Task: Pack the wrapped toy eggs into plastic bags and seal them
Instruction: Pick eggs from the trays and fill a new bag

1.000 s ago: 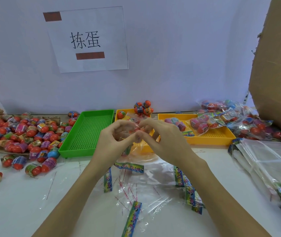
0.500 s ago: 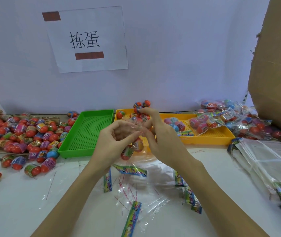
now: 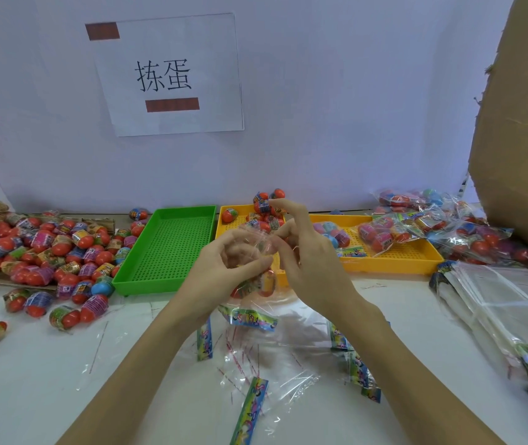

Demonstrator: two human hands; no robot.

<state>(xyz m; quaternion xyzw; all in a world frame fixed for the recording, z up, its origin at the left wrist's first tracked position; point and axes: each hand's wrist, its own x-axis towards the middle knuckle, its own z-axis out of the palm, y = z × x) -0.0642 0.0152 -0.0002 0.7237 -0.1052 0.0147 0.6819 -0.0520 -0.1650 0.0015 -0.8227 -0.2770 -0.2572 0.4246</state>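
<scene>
Now both hands, left (image 3: 224, 268) and right (image 3: 307, 258), pinch the clear plastic bag (image 3: 256, 252)'s mouth; I'd fold the flap flat, eggs hanging below.

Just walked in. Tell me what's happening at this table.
A person is bagging wrapped toy eggs. Both hands, the left hand and the right hand, pinch the top of a clear plastic bag held above the table; eggs hang in its bottom. Loose eggs are piled on the left, the green tray holds nothing, and filled bags lie on and beside the yellow tray. Empty bags are stacked on the right.
</scene>
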